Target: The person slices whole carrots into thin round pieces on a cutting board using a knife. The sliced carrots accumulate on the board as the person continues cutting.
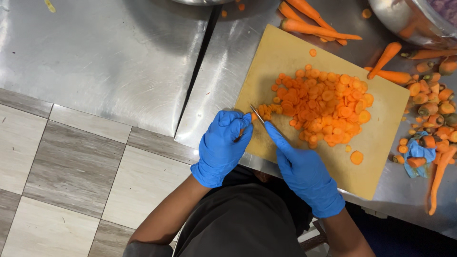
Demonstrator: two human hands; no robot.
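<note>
Steel counter [119, 57] under us, tan cutting board [381, 157] as our reference. At its left edge our left hand [221, 150] curls shut, pinching a carrot stub [266, 110]; our right hand [302, 171] is closed on the knife [257, 113], forefinger along the spine. Mid-slicing, we judge; next cut needs fingertips tucked. Slice pile [323, 107] sits mid-board. Metal bowl [404, 19] beyond its right corner, contents unclear.

board [381, 143] set on steel table [119, 62], near its front edge | sliced carrot pile [323, 104] heaped on board's middle | left hand [223, 147] and right hand [300, 169] placed side by side at board's near-left corner, knife [257, 114] between them | whole carrots [309, 21] laid behind board | carrot ends [431, 102] scattered right of board | bowl [409, 19] at far right corner
</note>
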